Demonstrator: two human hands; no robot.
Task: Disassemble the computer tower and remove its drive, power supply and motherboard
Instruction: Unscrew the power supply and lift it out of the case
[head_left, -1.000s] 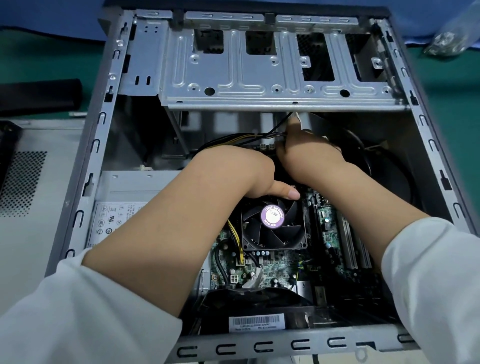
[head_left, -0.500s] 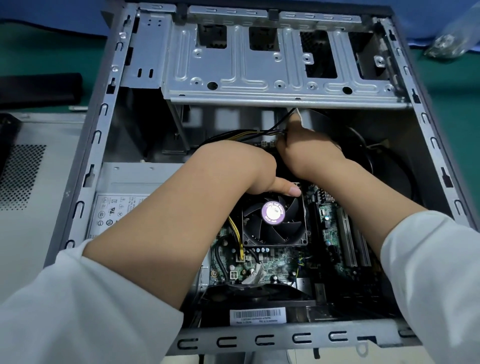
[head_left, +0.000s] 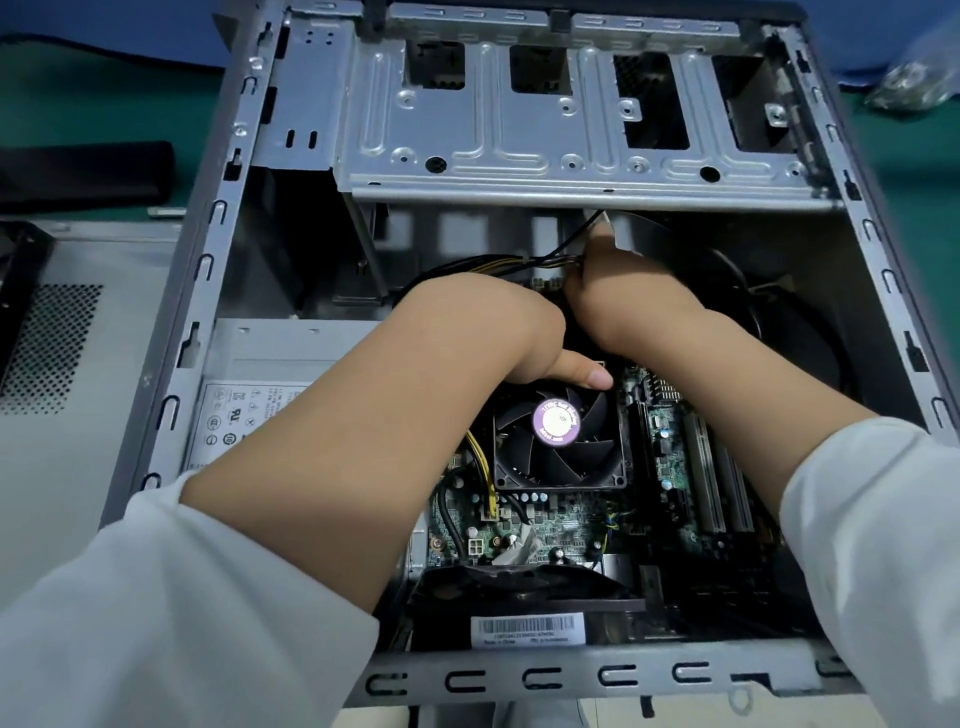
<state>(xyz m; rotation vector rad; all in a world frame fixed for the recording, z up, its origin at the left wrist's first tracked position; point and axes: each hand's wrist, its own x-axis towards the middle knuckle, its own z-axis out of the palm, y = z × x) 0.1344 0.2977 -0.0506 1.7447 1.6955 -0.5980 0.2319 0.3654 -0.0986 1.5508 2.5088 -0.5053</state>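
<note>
The open computer tower (head_left: 218, 291) lies on its side with both my hands deep inside. My left hand (head_left: 498, 327) reaches down at the top edge of the motherboard (head_left: 561, 530); its thumb lies over the black CPU fan (head_left: 558, 441) and its fingers are hidden. My right hand (head_left: 628, 296) grips the black and yellow power cable bundle (head_left: 493, 262) where it meets the board, index finger pointing up. The grey power supply (head_left: 270, 364) sits at the left inside the case. The metal drive cage (head_left: 519, 145) spans the top.
The removed side panel (head_left: 78, 338) lies left of the case, with a black object (head_left: 78, 171) behind it. A plastic bag (head_left: 914, 83) lies at the upper right on the green mat. A barcode label (head_left: 527, 629) sits by the near case rail.
Both hands stay at the same spot by the cable bundle. Only the view has shifted slightly.
</note>
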